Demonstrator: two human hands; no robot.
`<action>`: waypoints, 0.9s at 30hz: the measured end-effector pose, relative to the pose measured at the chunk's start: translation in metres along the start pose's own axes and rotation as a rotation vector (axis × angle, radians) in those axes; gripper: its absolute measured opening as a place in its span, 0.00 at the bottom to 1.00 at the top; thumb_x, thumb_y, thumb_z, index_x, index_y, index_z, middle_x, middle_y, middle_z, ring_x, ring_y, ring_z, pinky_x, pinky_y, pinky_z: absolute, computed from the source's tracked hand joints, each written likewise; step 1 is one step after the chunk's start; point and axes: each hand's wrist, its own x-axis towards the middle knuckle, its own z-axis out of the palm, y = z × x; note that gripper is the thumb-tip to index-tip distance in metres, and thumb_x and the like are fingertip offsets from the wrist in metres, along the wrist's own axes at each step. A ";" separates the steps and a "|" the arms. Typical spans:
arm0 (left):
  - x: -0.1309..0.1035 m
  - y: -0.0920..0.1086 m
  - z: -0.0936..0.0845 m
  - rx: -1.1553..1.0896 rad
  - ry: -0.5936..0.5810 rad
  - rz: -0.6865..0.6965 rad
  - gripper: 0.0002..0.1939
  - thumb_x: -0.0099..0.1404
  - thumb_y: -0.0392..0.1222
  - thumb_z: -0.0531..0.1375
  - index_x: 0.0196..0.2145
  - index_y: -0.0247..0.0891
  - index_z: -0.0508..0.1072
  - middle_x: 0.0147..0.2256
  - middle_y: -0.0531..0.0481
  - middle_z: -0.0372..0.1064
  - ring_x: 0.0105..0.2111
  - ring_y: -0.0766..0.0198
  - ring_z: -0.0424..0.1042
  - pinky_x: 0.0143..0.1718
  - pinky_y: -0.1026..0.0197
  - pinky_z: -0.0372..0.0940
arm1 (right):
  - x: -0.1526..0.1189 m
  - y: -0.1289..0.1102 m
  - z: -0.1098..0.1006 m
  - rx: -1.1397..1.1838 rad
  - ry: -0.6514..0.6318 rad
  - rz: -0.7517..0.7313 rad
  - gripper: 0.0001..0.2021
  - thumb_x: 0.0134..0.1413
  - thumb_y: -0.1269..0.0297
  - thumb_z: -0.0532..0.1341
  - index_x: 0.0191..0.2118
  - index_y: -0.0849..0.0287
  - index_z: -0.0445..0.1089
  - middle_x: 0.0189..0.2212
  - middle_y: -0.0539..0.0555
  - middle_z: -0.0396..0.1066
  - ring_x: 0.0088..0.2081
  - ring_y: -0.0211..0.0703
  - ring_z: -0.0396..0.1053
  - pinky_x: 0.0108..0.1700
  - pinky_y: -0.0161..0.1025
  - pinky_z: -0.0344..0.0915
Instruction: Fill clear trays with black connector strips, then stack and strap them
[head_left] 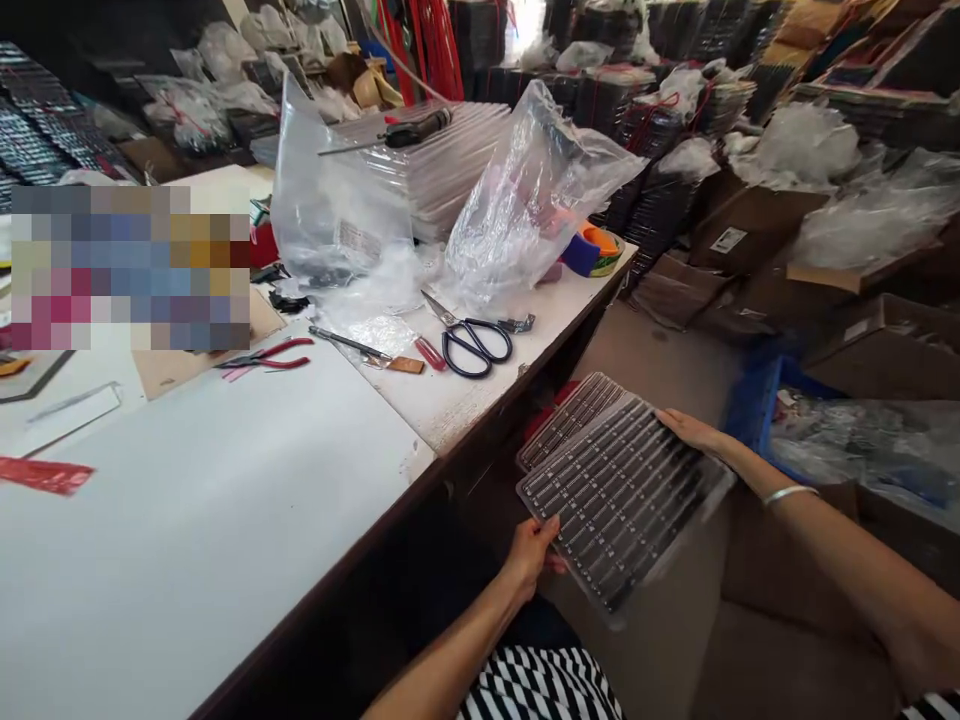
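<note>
A clear plastic tray (611, 490) with rows of small dark parts is held tilted beside the table, between both hands. My left hand (532, 555) grips its near left edge, thumb on top and fingers underneath. At the far right edge my right hand (691, 432) is closed on the same tray; its fingertips are partly hidden. Behind and partly under it, a second similar tray (574, 420) rests near something red. Scissors (478, 345) with black handles lie on the table near its edge, apart from both hands.
On the white table (247, 520) are red-handled pliers (274, 355), a screwdriver (420, 128) on stacked clear trays (457, 165), plastic bags (525, 210) and tape rolls (600, 250). A blue crate (769, 400) and cardboard boxes (750, 235) stand at the right.
</note>
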 end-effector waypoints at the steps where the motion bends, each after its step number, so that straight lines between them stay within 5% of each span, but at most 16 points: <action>1: 0.009 0.000 0.004 -0.017 0.024 -0.009 0.27 0.52 0.62 0.63 0.34 0.32 0.67 0.28 0.47 0.71 0.18 0.68 0.69 0.23 0.63 0.65 | 0.020 -0.004 0.002 -0.019 -0.021 0.010 0.13 0.61 0.57 0.57 0.39 0.64 0.69 0.35 0.52 0.71 0.35 0.38 0.70 0.39 0.41 0.69; 6: 0.061 0.005 0.019 -0.024 0.140 -0.041 0.17 0.67 0.51 0.54 0.40 0.31 0.66 0.32 0.49 0.69 0.19 0.72 0.68 0.25 0.65 0.67 | 0.088 -0.017 0.027 -0.124 -0.025 0.112 0.16 0.61 0.56 0.57 0.49 0.62 0.66 0.45 0.56 0.68 0.44 0.44 0.68 0.46 0.48 0.67; 13: 0.088 -0.005 0.024 0.020 0.196 -0.082 0.17 0.68 0.49 0.54 0.47 0.33 0.67 0.33 0.50 0.69 0.25 0.69 0.69 0.25 0.64 0.67 | 0.096 -0.009 0.072 -0.279 0.151 0.222 0.20 0.61 0.56 0.57 0.55 0.59 0.62 0.55 0.59 0.60 0.54 0.52 0.61 0.54 0.57 0.60; 20: 0.086 -0.009 0.028 -0.008 0.230 0.024 0.20 0.69 0.51 0.49 0.53 0.36 0.61 0.36 0.47 0.72 0.17 0.72 0.67 0.17 0.67 0.63 | 0.095 0.000 0.063 -0.255 0.164 0.061 0.15 0.62 0.55 0.56 0.48 0.58 0.67 0.46 0.56 0.67 0.43 0.42 0.68 0.45 0.45 0.68; 27: 0.088 -0.006 0.023 -0.014 0.126 -0.013 0.22 0.68 0.52 0.51 0.54 0.36 0.60 0.32 0.48 0.72 0.17 0.69 0.68 0.18 0.66 0.65 | 0.093 -0.004 0.043 -0.255 0.184 -0.171 0.11 0.63 0.58 0.55 0.42 0.59 0.68 0.38 0.53 0.69 0.35 0.36 0.68 0.36 0.37 0.68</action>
